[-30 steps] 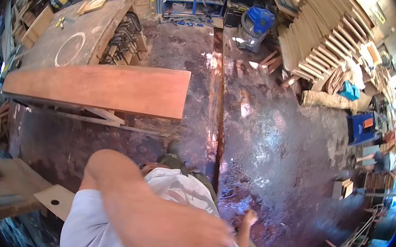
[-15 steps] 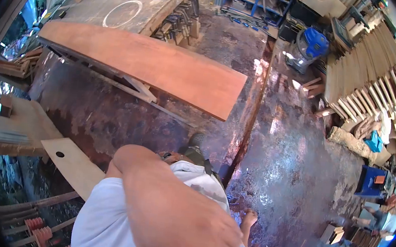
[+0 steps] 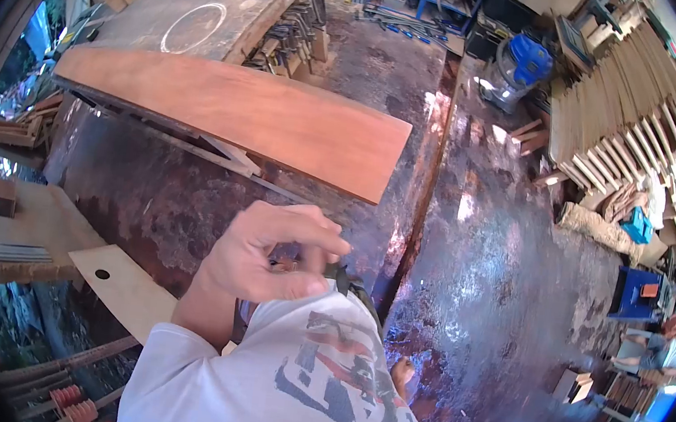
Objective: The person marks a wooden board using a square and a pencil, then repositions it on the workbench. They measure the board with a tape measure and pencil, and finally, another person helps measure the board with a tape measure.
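My left hand point(image 3: 272, 253) is raised in front of my white printed shirt point(image 3: 321, 374). Its fingers are curved and parted from the thumb, with nothing between them. Beyond it lies a long reddish-brown wooden board point(image 3: 236, 118), tapered and curved toward its left end, resting on supports beside the workbench. The hand does not touch this board. At the right side of my shirt, part of my right hand point(image 3: 401, 374) hangs low; its fingers are too small and too covered to make out.
The workbench point(image 3: 139, 25) bears a white ring, with clamps point(image 3: 295, 33) beneath it. A pale plank with a dark hole point(image 3: 128, 288) juts from the left. A blue vacuum cleaner point(image 3: 527, 62), stacked curved wooden pieces point(image 3: 613, 100) and a seated person point(image 3: 661, 352) are toward the right.
My left hand has swung from across my chest up and leftward, uncovering the shirt's print. The view has shifted slightly, while the board rests in the same place.
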`<state>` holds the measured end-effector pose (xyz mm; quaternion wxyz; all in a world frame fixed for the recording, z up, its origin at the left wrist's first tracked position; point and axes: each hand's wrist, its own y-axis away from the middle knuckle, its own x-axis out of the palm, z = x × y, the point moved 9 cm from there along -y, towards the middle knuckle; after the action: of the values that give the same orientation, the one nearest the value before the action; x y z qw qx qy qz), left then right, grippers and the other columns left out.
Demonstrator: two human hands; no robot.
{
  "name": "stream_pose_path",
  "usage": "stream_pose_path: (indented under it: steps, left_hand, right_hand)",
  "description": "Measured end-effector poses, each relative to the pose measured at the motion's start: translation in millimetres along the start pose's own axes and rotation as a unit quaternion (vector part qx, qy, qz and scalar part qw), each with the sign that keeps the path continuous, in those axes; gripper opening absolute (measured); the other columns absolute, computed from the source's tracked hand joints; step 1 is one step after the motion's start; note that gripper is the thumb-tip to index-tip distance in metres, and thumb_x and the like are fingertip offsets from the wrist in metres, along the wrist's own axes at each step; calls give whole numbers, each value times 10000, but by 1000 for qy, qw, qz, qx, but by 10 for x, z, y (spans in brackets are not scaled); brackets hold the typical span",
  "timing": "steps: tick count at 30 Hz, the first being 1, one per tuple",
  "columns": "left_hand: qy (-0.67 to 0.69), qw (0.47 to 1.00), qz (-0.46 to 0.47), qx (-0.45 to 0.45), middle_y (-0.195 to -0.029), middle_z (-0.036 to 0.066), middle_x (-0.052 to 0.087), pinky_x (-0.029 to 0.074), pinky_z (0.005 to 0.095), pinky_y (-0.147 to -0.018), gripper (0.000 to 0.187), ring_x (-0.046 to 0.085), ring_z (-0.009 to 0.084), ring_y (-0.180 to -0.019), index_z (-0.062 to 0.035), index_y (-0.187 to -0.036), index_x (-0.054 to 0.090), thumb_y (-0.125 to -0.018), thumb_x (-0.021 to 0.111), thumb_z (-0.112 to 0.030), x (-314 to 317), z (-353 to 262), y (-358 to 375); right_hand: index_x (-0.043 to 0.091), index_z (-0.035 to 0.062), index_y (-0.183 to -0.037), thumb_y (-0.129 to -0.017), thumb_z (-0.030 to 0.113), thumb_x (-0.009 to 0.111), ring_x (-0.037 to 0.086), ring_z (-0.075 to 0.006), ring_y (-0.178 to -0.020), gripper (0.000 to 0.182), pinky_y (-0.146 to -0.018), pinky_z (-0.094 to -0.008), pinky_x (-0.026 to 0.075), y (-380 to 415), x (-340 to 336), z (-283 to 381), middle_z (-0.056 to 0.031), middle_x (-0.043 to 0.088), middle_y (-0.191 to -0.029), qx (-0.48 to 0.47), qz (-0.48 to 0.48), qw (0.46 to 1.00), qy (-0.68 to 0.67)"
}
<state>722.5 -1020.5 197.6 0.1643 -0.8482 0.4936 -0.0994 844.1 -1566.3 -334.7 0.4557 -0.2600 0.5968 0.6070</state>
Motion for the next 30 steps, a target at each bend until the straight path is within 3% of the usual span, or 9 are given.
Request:
stream_pose_path:
  steps: [5, 7, 9, 12, 16, 20, 22, 25, 30]
  left_hand:
    - [-44, 982, 152, 107, -890, 85, 706, 518, 388, -785, 386, 646, 264, -870, -27, -1102, 751, -753, 861, -151, 392, -492, -102]
    - [104, 935, 315, 129, -967, 80, 682, 499, 418, -844, 353, 621, 296, -924, -52, -1117, 739, -807, 835, -192, 730, -575, 13]
    - [203, 890, 381, 148, -986, 78, 652, 477, 454, -882, 269, 610, 307, -946, -50, -1073, 731, -849, 800, -182, 1015, -681, 163]
    - [341, 807, 440, 198, -974, 120, 632, 482, 460, -818, 229, 614, 303, -916, 5, -1016, 713, -920, 735, -202, 1274, -796, 275]
    - [300, 844, 370, 244, -1002, 74, 607, 434, 515, -964, 122, 612, 296, -977, -67, -980, 715, -924, 726, -174, 962, -860, 330]
    - [251, 947, 50, 195, -962, 82, 648, 455, 498, -1010, 72, 651, 257, -945, -70, -896, 703, -851, 744, -109, -101, -905, 104]
    - [267, 942, -41, 198, -974, 110, 590, 434, 421, -948, 135, 602, 244, -947, -54, -841, 646, -928, 672, -154, -350, -901, 284]
    - [224, 954, -19, 198, -929, 126, 564, 410, 356, -748, 230, 543, 241, -817, -30, -814, 580, -929, 657, -213, -749, -1038, 303]
    - [376, 878, 66, 289, -908, 115, 617, 483, 386, -684, 201, 620, 269, -837, -33, -917, 719, -981, 680, -219, -1308, -1008, 375]
  right_hand:
    - [737, -18, -1018, -925, 395, 572, 704, -421, -950, 454, -821, -497, 543, -327, 337, -75, -262, 720, -1048, -14, 46, 998, 32]
    - [733, -11, -1001, -917, 351, 575, 710, -389, -890, 404, -768, -482, 547, -554, 322, 42, -242, 726, -988, -26, 57, 997, -41]
    - [710, -31, -961, -900, 298, 580, 687, -310, -769, 359, -702, -444, 534, -930, 476, 19, -192, 703, -830, -123, 57, 943, -304]
    - [681, -52, -919, -875, 250, 592, 635, -277, -661, 317, -651, -429, 513, -563, -275, 759, -151, 657, -726, -65, 30, 976, -206]
    - [665, -72, -846, -851, 240, 603, 664, -330, -661, 319, -630, -471, 508, -460, -322, 918, -223, 667, -727, -105, -9, 975, -198]
    - [669, -73, -785, -841, 283, 636, 701, -407, -730, 362, -648, -515, 513, -945, 818, -106, -299, 674, -764, -298, 20, 953, -50]
    - [688, -74, -803, -825, 282, 655, 710, -411, -755, 358, -670, -514, 527, -677, 839, -236, -283, 698, -793, -179, 58, 979, 82]
    - [697, -69, -818, -819, 282, 662, 714, -405, -764, 353, -679, -510, 532, 188, 463, 469, -278, 704, -803, -99, 62, 993, -21]
    - [712, -62, -845, -808, 282, 674, 721, -394, -778, 348, -695, -502, 541, 768, 812, 1097, -268, 712, -818, -93, 53, 994, -15]
